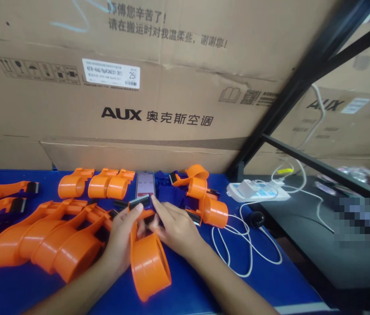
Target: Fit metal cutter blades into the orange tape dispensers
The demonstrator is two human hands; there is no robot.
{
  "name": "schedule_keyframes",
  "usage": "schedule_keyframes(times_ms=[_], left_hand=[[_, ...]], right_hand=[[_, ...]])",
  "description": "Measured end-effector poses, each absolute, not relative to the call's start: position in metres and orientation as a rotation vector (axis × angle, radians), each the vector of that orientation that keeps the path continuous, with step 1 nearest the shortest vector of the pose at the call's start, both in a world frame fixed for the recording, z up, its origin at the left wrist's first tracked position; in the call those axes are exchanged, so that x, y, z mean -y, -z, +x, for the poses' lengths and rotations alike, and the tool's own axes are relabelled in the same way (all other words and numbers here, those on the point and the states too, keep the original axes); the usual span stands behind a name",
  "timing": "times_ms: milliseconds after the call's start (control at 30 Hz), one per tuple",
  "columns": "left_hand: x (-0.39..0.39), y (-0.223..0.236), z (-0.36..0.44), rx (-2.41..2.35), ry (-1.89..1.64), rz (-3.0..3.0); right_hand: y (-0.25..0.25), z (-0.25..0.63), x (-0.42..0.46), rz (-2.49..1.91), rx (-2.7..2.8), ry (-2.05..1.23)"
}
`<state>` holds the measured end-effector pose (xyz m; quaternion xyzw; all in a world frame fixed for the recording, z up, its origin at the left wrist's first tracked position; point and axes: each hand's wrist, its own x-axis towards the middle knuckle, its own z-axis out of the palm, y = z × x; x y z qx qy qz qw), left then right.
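Between them, the left hand (124,232) and right hand (176,227) grip an orange tape dispenser (150,267): the left thumb presses its black-and-blue head, the right fingers close around the same end, and its round hub hangs below both hands. Just beyond the hands, a phone (145,184) lies on the blue tabletop (191,293). Left of the hands sit overlapping orange dispensers (50,240), with three smaller-looking ones (97,183) farther back. To their right are more orange dispensers (216,211), then white cables (250,258) and a power strip (260,191). Cardboard boxes (158,83) stand behind everything.
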<state>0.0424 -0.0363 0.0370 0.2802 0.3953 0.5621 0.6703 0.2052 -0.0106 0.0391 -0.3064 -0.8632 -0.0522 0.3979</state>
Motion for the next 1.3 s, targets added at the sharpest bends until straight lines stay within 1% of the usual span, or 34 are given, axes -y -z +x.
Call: schedule_keyframes(times_ms=[333,600,833,933,1033,1133,1300], left_hand=[[0.038,-0.04,0.04,-0.875,-1.265,0.669],[0.036,-0.036,0.039,-0.949,-1.328,0.752],[0.039,-0.033,0.043,-0.96,-1.294,0.76],[0.041,-0.033,0.042,-0.938,-1.243,0.783],[0.043,-0.033,0.042,-0.886,-1.212,0.832],[0.044,-0.032,0.044,-0.887,-1.203,0.82],[0.043,-0.026,0.045,-0.923,-1.193,0.847]], right_hand=[[-0.04,0.204,0.014,-0.776,2.178,0.225],[-0.057,0.222,0.005,-0.67,2.17,0.007],[-0.056,0.219,0.009,-0.763,2.179,0.054],[-0.058,0.221,0.011,-0.794,2.134,-0.018],[-0.063,0.229,0.002,-0.894,1.953,-0.124],[-0.069,0.237,-0.019,-1.076,1.773,-0.054],[-0.071,0.238,-0.063,-1.528,1.912,0.06]])
